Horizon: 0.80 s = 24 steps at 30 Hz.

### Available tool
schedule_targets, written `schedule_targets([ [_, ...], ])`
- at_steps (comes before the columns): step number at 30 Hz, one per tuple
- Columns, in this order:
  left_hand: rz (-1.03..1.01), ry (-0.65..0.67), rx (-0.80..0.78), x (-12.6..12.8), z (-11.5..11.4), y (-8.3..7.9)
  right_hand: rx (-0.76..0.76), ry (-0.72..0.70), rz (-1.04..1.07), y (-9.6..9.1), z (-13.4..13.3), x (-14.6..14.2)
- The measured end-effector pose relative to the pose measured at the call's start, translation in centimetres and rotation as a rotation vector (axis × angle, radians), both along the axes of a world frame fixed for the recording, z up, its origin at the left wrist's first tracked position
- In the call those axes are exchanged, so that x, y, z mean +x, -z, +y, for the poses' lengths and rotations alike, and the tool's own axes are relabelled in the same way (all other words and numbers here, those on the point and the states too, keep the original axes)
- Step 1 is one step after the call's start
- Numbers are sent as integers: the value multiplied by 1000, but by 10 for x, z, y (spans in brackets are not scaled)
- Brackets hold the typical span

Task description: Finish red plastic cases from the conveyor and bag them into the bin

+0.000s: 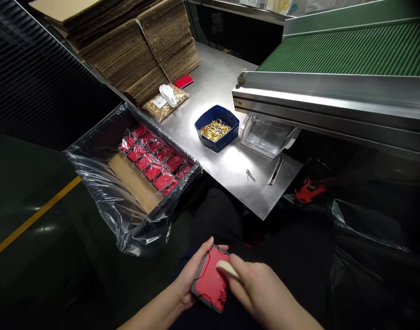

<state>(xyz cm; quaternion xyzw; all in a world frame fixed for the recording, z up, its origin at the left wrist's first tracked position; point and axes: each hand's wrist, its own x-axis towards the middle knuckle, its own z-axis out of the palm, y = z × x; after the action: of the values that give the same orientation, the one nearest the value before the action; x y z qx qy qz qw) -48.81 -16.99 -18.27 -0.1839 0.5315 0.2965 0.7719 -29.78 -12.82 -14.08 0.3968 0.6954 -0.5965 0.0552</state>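
Plastic film (pixel 127 245), thin and crinkled, drapes a dark crate (pixel 98 130) at left, where glossy wrapped red pieces (pixel 151 160) sit in rows; behind rise rough-edged cardboard sheets (pixel 134 57), strapped in a stack. Nearer the middle, low in front of the body, the left hand (pixel 187 277) has its grip clamped around the sides of a red-and-grey case (pixel 210 282), flat, rectangular and smooth-faced with dark lines. It looks light and fairly stiff, perhaps a little slick on the red face, and hardly fragile; the grey edges seem the surest place to hold. Beyond it, a blue bin (pixel 217 145) of shiny gold bits (pixel 213 130) stands on the brushed-metal tabletop (pixel 226 169). Next, the right hand (pixel 256 284) has its grip closed on a pale, round-ended tool (pixel 226 267) over the red face; whether they touch is hard to tell. Farther right slants a green ribbed conveyor (pixel 350 48).
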Motion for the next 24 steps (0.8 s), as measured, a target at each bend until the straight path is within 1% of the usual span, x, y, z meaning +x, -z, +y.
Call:
schedule_targets([
  [3,-10,14,8,0,1,0,-40,-36,-5,0,-1,0],
  [5,-20,14,23,0,1,0,-30,-60,4,-2,-1,0],
  [7,-14,-3,21,-1,1,1,12,-26,9,-3,1,-1],
  [9,-19,-21,2,-1,1,1,0,-4,9,-4,2,-1],
  [11,-33,-23,5,-1,1,1,-38,-38,-1,-4,4,-1],
  [13,-39,-21,29,-1,1,2,-30,-69,13,-4,5,0],
  [15,-23,-19,33,-1,1,3,10,-42,27,-3,6,0],
  [17,-9,-14,9,-1,1,4,10,-18,27,-1,7,1],
  [19,-6,2,6,-1,1,5,-8,-46,23,-1,7,1],
  [21,-7,8,16,-1,1,5,5,-75,28,0,8,-1],
  [24,21,15,-6,-1,2,5,32,-27,3,1,9,-3],
])
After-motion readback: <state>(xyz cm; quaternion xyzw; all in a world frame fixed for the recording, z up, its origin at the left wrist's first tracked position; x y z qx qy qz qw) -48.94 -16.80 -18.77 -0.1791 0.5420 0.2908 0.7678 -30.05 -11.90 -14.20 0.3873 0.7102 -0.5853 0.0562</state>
